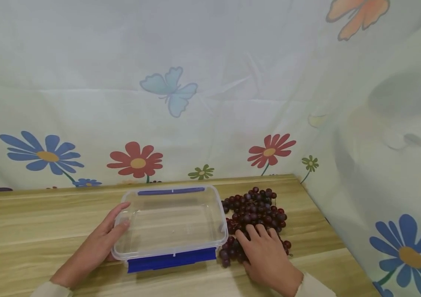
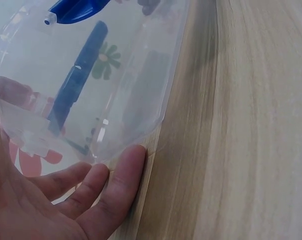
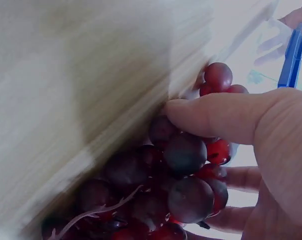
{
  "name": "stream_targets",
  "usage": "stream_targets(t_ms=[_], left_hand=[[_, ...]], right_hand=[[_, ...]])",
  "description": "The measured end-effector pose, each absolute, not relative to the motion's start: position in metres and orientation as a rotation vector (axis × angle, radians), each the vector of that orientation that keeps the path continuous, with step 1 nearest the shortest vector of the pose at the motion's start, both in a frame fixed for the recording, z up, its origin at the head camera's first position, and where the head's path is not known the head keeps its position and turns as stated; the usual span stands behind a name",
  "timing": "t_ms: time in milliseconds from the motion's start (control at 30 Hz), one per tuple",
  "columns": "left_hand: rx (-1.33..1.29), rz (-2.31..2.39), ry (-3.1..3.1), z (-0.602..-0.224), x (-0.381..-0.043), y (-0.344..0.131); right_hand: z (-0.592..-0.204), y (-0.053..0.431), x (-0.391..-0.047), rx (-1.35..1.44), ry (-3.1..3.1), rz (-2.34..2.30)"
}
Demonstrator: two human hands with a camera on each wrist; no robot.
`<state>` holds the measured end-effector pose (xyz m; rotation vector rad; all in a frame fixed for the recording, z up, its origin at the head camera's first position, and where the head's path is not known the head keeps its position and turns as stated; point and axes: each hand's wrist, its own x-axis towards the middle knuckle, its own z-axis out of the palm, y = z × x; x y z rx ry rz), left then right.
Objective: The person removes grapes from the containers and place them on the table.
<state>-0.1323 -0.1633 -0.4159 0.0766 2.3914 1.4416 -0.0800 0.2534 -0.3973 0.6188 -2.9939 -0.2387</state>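
A clear plastic food container (image 1: 173, 222) with blue clip flaps on its two long sides stands on the wooden table. My left hand (image 1: 104, 233) holds its left end, thumb and forefinger at the rim. In the left wrist view, the other fingers (image 2: 123, 175) lie against the container's lower end. Bunches of dark red grapes (image 1: 255, 210) are heaped right beside the container's right end. My right hand (image 1: 268, 258) grips the near part of the heap. In the right wrist view, the thumb (image 3: 216, 115) lies over one side of the grapes (image 3: 186, 155), with fingers on the other.
The wooden table (image 1: 47, 222) ends at a pale curtain (image 1: 84, 103) printed with flowers and butterflies, which hangs along the back and the right side. A thin bare stem (image 3: 98, 210) sticks out among the grapes in the right wrist view.
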Motion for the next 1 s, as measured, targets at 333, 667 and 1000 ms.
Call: stream_targets(t_ms=[333, 667, 1000], left_hand=[[0.022, 1.561, 2.245, -0.414, -0.128, -0.167], [0.200, 1.275, 2.459, -0.392, -0.129, -0.175], [0.302, 0.963, 2.734, -0.368, -0.127, -0.157]], right_hand=[[-0.377, 0.252, -0.077, 0.670, -3.002, -0.086], [-0.353, 0.247, -0.079, 0.592, -2.920, 0.122], [-0.344, 0.236, -0.096, 0.548, -2.951, 0.250]])
